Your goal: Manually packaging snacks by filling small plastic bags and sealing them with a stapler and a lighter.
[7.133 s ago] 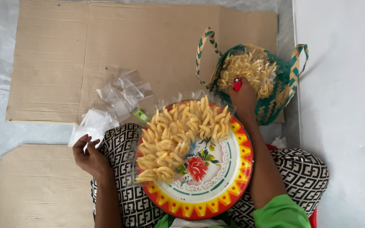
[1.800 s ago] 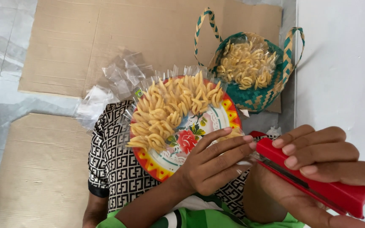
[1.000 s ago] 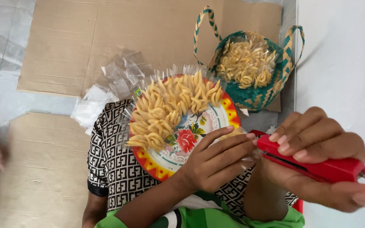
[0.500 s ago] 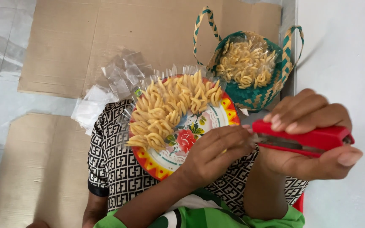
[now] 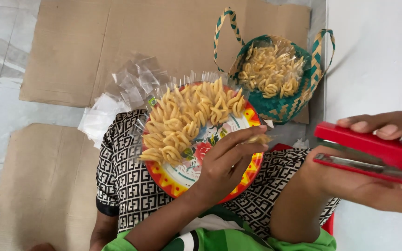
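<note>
A round plate (image 5: 182,179) with a red and yellow rim and a flower pattern rests on my lap. It holds several curly yellow snack pieces (image 5: 187,118) wrapped in clear plastic. My left hand (image 5: 224,162) lies over the plate's right side and pinches a small clear packet of snacks (image 5: 258,138) at its fingertips. My right hand (image 5: 373,186) grips a red stapler (image 5: 368,155) just to the right of that packet, a short gap apart from it. The stapler's jaws are slightly apart.
A green woven basket (image 5: 280,109) with two striped handles stands beyond the plate, filled with packed snacks. A pile of small clear plastic bags (image 5: 126,88) lies to the plate's left. Cardboard sheets (image 5: 94,42) cover the tiled floor. A white wall (image 5: 378,56) runs along the right.
The stapler was against the packet's edge half a second ago. It has since drawn back to the right. My left hand still holds the packet over the plate.
</note>
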